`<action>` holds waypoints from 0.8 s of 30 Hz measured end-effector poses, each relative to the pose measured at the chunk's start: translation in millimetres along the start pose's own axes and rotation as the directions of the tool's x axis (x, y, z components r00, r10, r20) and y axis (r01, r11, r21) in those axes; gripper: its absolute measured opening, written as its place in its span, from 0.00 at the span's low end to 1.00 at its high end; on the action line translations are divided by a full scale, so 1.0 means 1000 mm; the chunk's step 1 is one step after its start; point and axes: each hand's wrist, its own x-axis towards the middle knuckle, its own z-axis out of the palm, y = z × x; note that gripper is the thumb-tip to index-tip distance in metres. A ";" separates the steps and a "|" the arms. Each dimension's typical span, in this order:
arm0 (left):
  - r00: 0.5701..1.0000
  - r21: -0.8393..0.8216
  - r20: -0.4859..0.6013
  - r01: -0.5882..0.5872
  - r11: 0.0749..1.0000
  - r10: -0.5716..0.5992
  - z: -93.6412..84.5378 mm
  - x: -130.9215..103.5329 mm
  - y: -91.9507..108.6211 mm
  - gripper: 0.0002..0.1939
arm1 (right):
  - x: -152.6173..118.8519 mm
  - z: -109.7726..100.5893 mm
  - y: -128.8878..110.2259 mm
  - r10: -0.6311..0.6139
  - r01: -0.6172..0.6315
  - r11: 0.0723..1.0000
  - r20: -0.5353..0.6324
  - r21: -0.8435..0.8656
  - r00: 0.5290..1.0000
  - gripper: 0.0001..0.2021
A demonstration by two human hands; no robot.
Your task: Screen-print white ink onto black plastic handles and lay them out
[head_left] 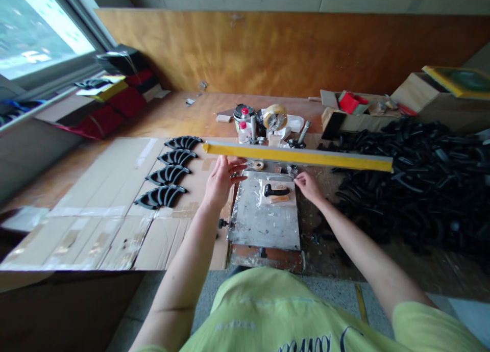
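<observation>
My left hand point(221, 181) is at the left edge of a grey metal plate point(264, 224), just under a long yellow-and-grey bar point(298, 156). Its fingers are apart and point right, with nothing visible in them. My right hand point(309, 186) is at the plate's far right corner, fingers closed together at the tips; what they pinch, if anything, is too small to make out. Between my hands, a black curved handle point(276, 191) lies on a pale pad on the plate. The bar spans above the far end of the plate and hides part of what is behind it.
Several fanned groups of black handles point(161, 196) lie on cardboard point(103, 189) at left. A large heap of black handles point(413, 183) covers the right side. Behind the bar are red-capped bottles point(243, 130) and a tape roll point(274, 116). An open box point(350, 117) stands back right.
</observation>
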 end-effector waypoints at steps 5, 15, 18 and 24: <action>0.973 -0.007 -0.029 0.228 0.974 -0.228 0.007 -0.025 -0.043 0.32 | -0.029 0.025 -0.055 -0.263 0.260 0.965 0.097 0.040 0.960 0.09; 0.756 0.111 -0.405 0.599 0.793 -0.514 -0.111 -0.117 -0.141 0.24 | -0.080 0.008 -0.037 -0.316 0.315 0.949 0.075 0.021 0.946 0.15; 0.591 0.159 -0.666 0.709 0.687 -0.455 -0.184 -0.133 -0.150 0.22 | -0.072 -0.006 0.056 0.178 -0.135 0.944 0.120 -0.301 0.977 0.15; 0.669 0.476 -0.624 0.735 0.483 -0.403 -0.209 -0.137 -0.142 0.18 | -0.072 0.000 0.103 0.245 -0.193 0.912 0.104 -0.361 0.964 0.13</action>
